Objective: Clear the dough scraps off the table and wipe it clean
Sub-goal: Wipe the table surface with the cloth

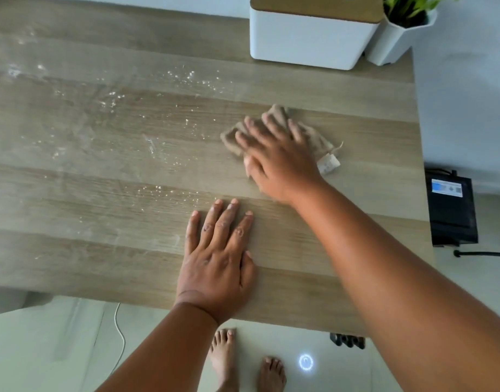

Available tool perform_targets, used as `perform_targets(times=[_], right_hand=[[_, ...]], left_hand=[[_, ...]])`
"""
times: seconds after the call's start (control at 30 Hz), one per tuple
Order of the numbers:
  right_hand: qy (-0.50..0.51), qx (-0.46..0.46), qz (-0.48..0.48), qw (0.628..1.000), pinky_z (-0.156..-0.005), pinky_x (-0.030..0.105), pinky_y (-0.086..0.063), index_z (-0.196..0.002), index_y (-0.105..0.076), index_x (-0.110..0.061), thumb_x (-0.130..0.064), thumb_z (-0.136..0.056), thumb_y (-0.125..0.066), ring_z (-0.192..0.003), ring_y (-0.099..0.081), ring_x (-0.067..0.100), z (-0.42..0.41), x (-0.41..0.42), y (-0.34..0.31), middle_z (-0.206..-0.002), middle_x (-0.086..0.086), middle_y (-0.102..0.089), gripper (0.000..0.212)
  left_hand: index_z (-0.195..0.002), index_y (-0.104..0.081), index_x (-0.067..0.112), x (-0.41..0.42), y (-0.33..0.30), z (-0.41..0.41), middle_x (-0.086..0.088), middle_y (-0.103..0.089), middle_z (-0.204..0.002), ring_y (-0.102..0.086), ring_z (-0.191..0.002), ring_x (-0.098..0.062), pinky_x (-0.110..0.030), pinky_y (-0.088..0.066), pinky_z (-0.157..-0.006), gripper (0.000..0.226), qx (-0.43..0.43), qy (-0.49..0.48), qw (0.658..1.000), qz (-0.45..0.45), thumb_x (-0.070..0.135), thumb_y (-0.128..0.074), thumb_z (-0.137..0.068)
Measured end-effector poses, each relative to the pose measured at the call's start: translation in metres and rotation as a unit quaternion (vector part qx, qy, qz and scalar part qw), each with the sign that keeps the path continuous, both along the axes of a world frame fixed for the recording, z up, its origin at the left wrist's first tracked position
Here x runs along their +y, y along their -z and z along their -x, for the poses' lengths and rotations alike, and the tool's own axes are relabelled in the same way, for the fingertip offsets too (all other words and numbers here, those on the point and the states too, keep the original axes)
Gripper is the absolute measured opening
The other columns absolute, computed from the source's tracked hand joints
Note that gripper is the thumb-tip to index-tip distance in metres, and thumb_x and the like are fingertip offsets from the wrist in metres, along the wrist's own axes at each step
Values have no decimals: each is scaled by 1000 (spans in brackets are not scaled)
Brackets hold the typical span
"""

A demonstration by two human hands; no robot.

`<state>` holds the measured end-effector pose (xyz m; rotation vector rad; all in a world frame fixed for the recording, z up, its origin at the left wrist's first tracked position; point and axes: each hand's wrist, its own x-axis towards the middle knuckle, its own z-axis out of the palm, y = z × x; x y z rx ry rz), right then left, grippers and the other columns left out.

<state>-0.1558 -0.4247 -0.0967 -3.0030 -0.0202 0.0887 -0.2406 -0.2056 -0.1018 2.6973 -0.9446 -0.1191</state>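
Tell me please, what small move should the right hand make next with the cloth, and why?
Probably sweep the cloth leftward. The right hand presses it flat, while flour specks lie on the table to its left. The left hand rests flat, away from them.

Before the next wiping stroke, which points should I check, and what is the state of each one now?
1. Cloth under the right hand, fingers spread flat on it: ok.
2. Left hand flat on the table, steadying, outside the cloth's path: ok.
3. Flour specks to the left of the cloth not wiped yet: not ok.
4. White box and plant pot at the far right corner, apart from the cloth: ok.
5. Large dough scraps on the table: none visible, ok.
6. Whether the cloth is damp: cannot tell.
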Motion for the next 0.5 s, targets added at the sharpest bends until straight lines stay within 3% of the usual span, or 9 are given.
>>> perform_targets(times=[0.1,0.23,0.3,0.5], right_hand=[[-39,-16,6,999,-126,55,-17,-156,-45,-32,-42,-104,-39,-158,-25,23,84,-14,3,-169,-6,-33,53],[31,26,33,999,-129,55,-12,-163,-28,-34,-46,-110,-25,-162,-7,20,143,-64,0,-173,-7,-19,54],[95,33,33,994,-130,55,-7,-164,-21,-36,-49,-111,-18,-162,-2,21,132,-77,0,-174,-7,-13,54],[295,12,17,955,-124,67,-5,-161,-29,-37,-49,-101,-18,-161,-6,31,34,-62,6,-174,-2,-15,62]], left_hand=[[-152,-49,17,0,0,0,-8,-37,-165,-23,-157,-28,-61,-20,-123,65,-3,0,1000,8,35,-46,-90],[-153,-48,18,0,1,0,-7,-36,-165,-21,-158,-28,-61,-19,-124,65,0,-1,1000,11,35,-47,-90],[-153,-48,18,1,1,0,-7,-35,-166,-20,-158,-28,-61,-19,-124,65,2,-2,1000,11,35,-47,-90],[-153,-48,19,0,1,0,-7,-36,-165,-20,-158,-28,-60,-18,-124,66,2,-1,1000,8,34,-48,-89]])
